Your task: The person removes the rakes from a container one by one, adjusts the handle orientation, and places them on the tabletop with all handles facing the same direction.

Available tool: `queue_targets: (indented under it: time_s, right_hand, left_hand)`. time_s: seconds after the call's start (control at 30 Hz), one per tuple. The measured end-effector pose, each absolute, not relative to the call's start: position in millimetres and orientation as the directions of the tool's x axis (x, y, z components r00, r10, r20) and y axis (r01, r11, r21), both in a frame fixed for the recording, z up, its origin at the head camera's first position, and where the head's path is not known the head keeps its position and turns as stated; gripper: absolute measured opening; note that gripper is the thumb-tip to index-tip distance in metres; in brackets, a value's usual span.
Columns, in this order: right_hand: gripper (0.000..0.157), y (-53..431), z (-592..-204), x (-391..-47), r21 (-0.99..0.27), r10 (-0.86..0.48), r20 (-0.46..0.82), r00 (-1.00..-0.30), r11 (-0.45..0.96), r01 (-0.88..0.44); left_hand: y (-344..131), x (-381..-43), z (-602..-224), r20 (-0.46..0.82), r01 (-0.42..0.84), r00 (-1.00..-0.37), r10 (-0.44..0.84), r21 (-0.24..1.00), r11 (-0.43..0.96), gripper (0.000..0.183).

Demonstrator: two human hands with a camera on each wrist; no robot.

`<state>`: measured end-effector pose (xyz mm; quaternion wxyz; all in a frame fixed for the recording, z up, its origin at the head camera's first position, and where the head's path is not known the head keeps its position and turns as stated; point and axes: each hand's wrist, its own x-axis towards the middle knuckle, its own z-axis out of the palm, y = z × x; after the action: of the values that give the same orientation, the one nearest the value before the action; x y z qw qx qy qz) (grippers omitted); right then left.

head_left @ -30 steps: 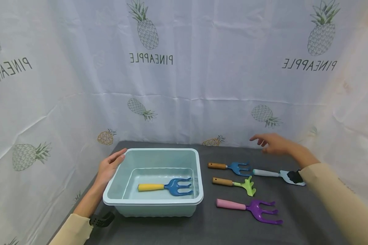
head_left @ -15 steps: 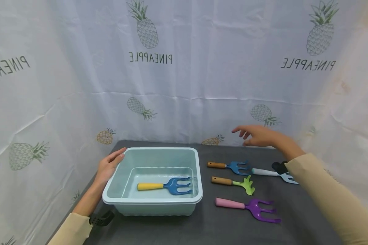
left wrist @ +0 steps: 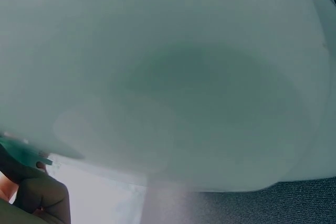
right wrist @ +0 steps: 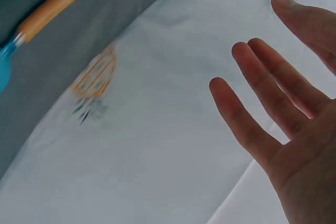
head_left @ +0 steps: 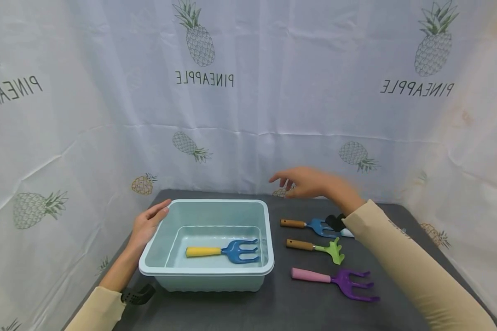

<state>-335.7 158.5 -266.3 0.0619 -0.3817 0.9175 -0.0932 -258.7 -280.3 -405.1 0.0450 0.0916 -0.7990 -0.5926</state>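
Note:
My left hand (head_left: 146, 230) grips the left rim of a pale blue-green plastic basin (head_left: 207, 272). In the left wrist view the basin's outer wall (left wrist: 210, 87) takes up most of the picture, with curled fingers at the lower left. Inside the basin lies a blue hand fork (head_left: 236, 251) with a yellow handle. My right hand (head_left: 306, 181) is raised beyond the basin's far right corner, fingers spread and holding nothing. Nearest below it is a blue hand fork with a wooden handle (head_left: 293, 223), whose handle also shows in the right wrist view.
Right of the basin lie a green hand rake (head_left: 334, 250) with a wooden handle and a purple hand fork (head_left: 348, 282) with a pink handle. My right sleeve (head_left: 397, 257) mostly hides a white-handled tool (head_left: 347, 233). A pineapple-print curtain (head_left: 248, 151) encloses the grey table (head_left: 273, 312).
My right hand has swept left above the tools, towards the basin, and its sleeve now covers most of the white-handled tool. The left hand and basin stay put.

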Motion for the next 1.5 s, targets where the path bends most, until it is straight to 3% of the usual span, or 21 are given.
queue_targets:
  time_s: [0.77, 1.1, 1.5]
  right_hand:
    - [0.052, 19, -300, -335, -0.356, -0.878, -0.069, -0.474, 0.465, -0.810]
    - [0.049, -25, -327, -333, -0.400, -0.878, -0.140, -0.458, 0.473, -0.785]
    - [0.050, -46, -366, -341, -0.465, -0.845, -0.235, -0.480, 0.531, -0.708]
  left_hand:
    - [-282, -260, -405, -0.038, -0.090, -0.979, -0.203, 0.963, 0.253, 0.063]
    - [-282, -260, -404, -0.042, -0.099, -0.977, -0.211, 0.959, 0.267, 0.064]
    - [-280, -262, -404, -0.033, -0.089, -0.977, -0.210, 0.961, 0.260, 0.061]
